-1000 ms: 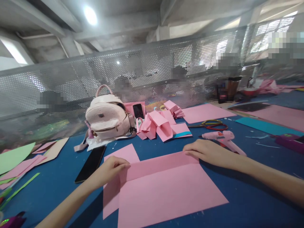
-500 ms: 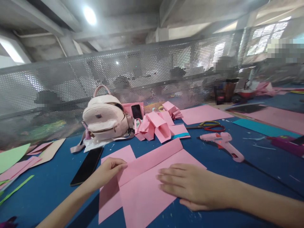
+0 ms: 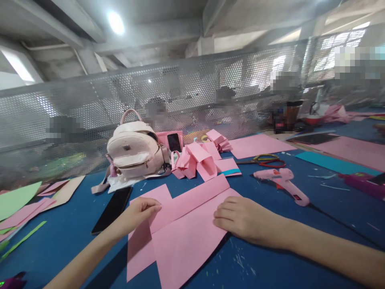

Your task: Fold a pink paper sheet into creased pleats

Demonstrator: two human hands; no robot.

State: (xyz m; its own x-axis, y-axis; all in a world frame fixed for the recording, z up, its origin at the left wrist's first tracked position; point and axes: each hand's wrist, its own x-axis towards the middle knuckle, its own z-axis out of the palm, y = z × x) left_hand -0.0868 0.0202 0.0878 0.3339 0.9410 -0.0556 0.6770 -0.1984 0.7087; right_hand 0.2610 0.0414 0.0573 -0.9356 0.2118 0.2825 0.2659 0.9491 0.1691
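The folded pink sheet (image 3: pixel 186 245) lies in front of you, between your two hands, on the blue table (image 3: pixel 255 271). Its folded band (image 3: pixel 197 200) is on the far side, and the long axis of this band runs obliquely: from the fingers of your left hand (image 3: pixel 143 212) it goes to the right and away from you. So the left hand is the nearer one to the crease, just at its left end. The right hand (image 3: pixel 242 220) is on the near side of the crease, at the right part of the sheet, and the far right end of the band lies ahead of its fingers, a little to the left.

Your left thumb and forefinger are almost closed, and they seem to pinch the left edge of the sheet. Your right fingers are bent and close together, palm down, touching the paper; I cannot tell if the thumb grips it from below.

Under the left part there is a second pink sheet (image 3: pixel 140 257), partly covered. The dark phone (image 3: pixel 112 210) lies beside your left wrist, and the pink glue gun (image 3: pixel 284 184) lies beyond your right forearm, apart from the paper.
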